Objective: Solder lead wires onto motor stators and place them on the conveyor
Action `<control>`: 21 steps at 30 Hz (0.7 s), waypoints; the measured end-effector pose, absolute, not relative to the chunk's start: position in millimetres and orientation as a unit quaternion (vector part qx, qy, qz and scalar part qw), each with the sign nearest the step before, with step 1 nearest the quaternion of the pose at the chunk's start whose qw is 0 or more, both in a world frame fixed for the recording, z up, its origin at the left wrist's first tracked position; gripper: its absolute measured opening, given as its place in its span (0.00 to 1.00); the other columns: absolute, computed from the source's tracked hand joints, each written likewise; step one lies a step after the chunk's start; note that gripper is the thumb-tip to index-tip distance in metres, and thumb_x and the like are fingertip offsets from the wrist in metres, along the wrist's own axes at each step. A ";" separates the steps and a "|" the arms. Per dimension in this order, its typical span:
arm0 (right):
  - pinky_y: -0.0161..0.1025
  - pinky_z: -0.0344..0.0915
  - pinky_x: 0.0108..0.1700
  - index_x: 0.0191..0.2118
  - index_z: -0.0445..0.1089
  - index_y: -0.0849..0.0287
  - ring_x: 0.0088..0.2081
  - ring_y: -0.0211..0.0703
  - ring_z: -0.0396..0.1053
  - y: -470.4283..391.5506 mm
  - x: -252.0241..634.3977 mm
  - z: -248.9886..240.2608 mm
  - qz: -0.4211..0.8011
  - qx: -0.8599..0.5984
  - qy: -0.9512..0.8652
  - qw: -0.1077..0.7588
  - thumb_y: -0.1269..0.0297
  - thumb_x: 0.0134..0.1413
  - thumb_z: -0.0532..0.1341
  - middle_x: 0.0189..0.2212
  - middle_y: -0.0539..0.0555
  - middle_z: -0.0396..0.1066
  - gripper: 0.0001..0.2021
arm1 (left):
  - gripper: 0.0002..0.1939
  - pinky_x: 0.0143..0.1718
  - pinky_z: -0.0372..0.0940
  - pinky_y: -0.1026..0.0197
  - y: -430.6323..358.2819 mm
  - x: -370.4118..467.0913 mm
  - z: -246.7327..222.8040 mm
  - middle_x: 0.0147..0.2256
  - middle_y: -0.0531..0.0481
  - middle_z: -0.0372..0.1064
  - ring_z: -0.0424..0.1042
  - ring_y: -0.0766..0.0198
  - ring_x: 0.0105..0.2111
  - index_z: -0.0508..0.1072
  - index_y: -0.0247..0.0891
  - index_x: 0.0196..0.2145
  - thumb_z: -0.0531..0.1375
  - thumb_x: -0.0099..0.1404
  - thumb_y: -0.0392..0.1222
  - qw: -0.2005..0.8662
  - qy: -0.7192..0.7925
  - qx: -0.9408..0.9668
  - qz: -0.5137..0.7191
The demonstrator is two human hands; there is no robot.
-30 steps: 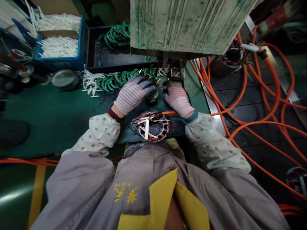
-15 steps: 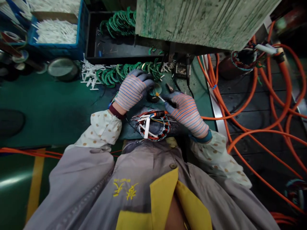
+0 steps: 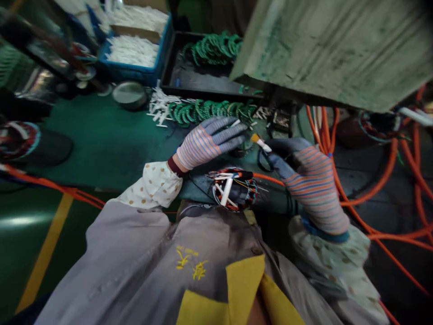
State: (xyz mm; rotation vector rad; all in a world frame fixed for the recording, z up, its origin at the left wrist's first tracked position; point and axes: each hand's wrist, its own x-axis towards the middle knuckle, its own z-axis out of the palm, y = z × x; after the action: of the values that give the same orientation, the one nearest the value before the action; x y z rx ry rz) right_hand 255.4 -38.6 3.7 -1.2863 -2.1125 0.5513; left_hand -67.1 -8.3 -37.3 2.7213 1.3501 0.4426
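Observation:
My right hand (image 3: pixel 307 176), in a striped glove with dark fingers, is closed on a small brush (image 3: pixel 263 144) with yellow bristles and a white shaft. The brush points left, towards my other hand. My left hand (image 3: pixel 216 137), gloved alike, is stretched out palm down over the bench, fingers extended. A small white piece (image 3: pixel 236 123) shows at its fingertips; whether it is touched I cannot tell. Just below that hand, a dark round cup (image 3: pixel 239 151) is mostly hidden. Nearer my body lies a wound motor stator (image 3: pixel 252 195) with white tubes and an orange cable.
Green curved strips (image 3: pixel 209 110) and loose white tubes (image 3: pixel 162 106) lie behind my left hand. Farther back are a black tray (image 3: pixel 203 83), a blue box (image 3: pixel 135 74) and a round tin (image 3: pixel 129 95). A large pale panel (image 3: pixel 331 58) overhangs the right; orange cables (image 3: pixel 367 180) loop below.
My right hand has moved right with the brush, away from the cup. My left hand has straightened its fingers and now covers much of the cup. The whole view has shifted and tilted.

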 end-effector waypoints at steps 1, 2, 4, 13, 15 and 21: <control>0.64 0.85 0.62 0.62 0.86 0.43 0.56 0.66 0.88 -35.7 252.4 9.3 0.211 -0.468 -0.800 0.310 0.51 0.81 0.66 0.55 0.59 0.90 0.15 | 0.24 0.80 0.68 0.36 -14.6 -87.9 -37.8 0.75 0.52 0.78 0.71 0.48 0.79 0.81 0.54 0.71 0.51 0.92 0.38 0.023 0.461 0.873 0.155; 0.63 0.86 0.60 0.61 0.87 0.42 0.54 0.65 0.88 -31.1 246.9 14.5 0.214 -0.450 -0.808 0.316 0.51 0.80 0.67 0.53 0.58 0.90 0.14 | 0.23 0.79 0.70 0.37 -17.9 -113.2 -39.1 0.74 0.51 0.78 0.72 0.48 0.78 0.81 0.53 0.71 0.51 0.92 0.40 0.004 0.497 0.850 0.175; 0.62 0.86 0.59 0.59 0.87 0.40 0.53 0.65 0.89 -16.2 226.3 23.1 0.223 -0.405 -0.834 0.301 0.50 0.80 0.67 0.52 0.56 0.90 0.13 | 0.21 0.78 0.69 0.37 -14.5 -173.5 -43.8 0.73 0.48 0.78 0.72 0.46 0.75 0.81 0.49 0.70 0.54 0.92 0.45 -0.042 0.607 0.761 0.224; 0.62 0.83 0.65 0.58 0.89 0.61 0.56 0.72 0.87 88.6 -3.1 15.4 0.093 -0.318 -0.939 0.096 0.60 0.75 0.67 0.53 0.68 0.90 0.17 | 0.13 0.65 0.78 0.43 38.7 -329.9 -107.9 0.47 0.39 0.81 0.78 0.44 0.57 0.81 0.43 0.44 0.59 0.85 0.47 -0.078 0.769 0.553 0.309; 0.60 0.83 0.63 0.58 0.88 0.64 0.56 0.72 0.87 97.4 -49.6 13.5 0.056 -0.340 -0.936 0.071 0.61 0.77 0.67 0.51 0.69 0.90 0.16 | 0.12 0.62 0.80 0.45 35.1 -332.6 -125.3 0.47 0.39 0.81 0.80 0.45 0.56 0.81 0.45 0.45 0.58 0.85 0.47 -0.127 0.744 0.555 0.350; 0.51 0.82 0.63 0.60 0.86 0.69 0.58 0.59 0.88 108.0 -138.3 6.7 0.019 -0.352 -0.936 0.021 0.68 0.85 0.63 0.55 0.69 0.90 0.15 | 0.09 0.65 0.81 0.39 29.6 -339.0 -141.8 0.55 0.35 0.82 0.81 0.41 0.59 0.81 0.42 0.52 0.61 0.83 0.45 -0.172 0.747 0.514 0.385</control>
State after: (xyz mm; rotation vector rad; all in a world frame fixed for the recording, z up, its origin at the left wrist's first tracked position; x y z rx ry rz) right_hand -138.3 108.0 6.7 -1.0905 -2.9015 0.0602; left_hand -339.0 29.6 -141.8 1.8208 2.6443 1.3628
